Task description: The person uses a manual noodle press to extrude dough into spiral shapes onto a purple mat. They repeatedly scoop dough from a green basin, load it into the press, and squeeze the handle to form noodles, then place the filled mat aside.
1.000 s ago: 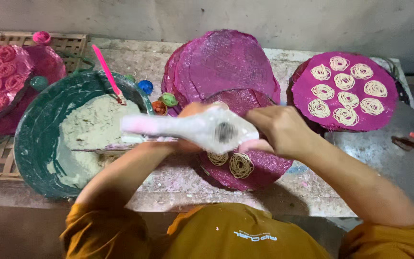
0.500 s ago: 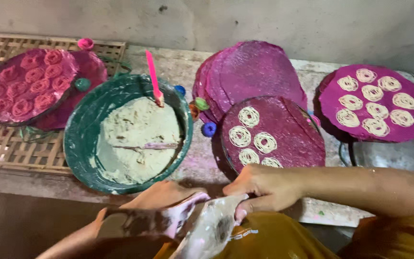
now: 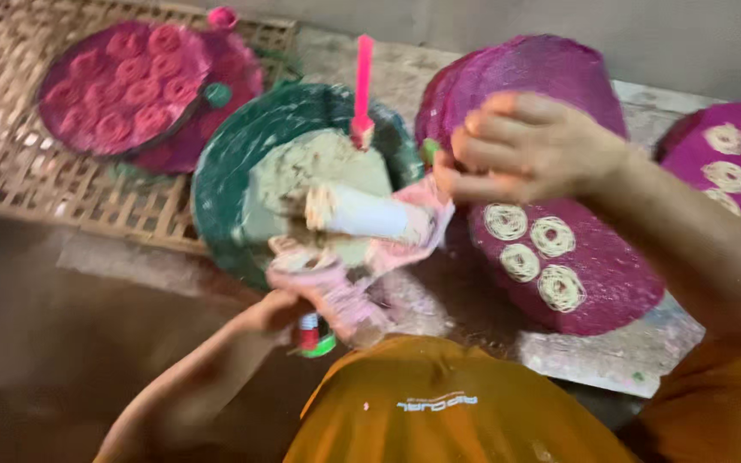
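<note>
A pink cloth (image 3: 345,296) wrapped around a white roll of dough (image 3: 366,214) hangs over the near rim of the green basin (image 3: 216,184). My left hand (image 3: 272,313) grips the cloth's lower end from below. Raised over the round magenta woven trays, my right hand (image 3: 533,146) pinches the cloth's upper right edge with curled fingers. The basin holds pale dough (image 3: 310,167), and a pink spatula (image 3: 362,77) stands in it. The nearest magenta tray (image 3: 619,291) carries several pale dough spirals (image 3: 529,249).
A stack of magenta trays (image 3: 551,69) leans behind my right hand. Another spiral-filled tray (image 3: 735,146) lies far right. At far left a tray of pink spirals (image 3: 122,86) rests on a woven bamboo rack (image 3: 10,146). The stone counter edge (image 3: 593,356) is near my orange shirt.
Both hands have lifted the cloth with the dough from my lap up over the basin's near rim. The right hand rose above the trays. The view moved closer.
</note>
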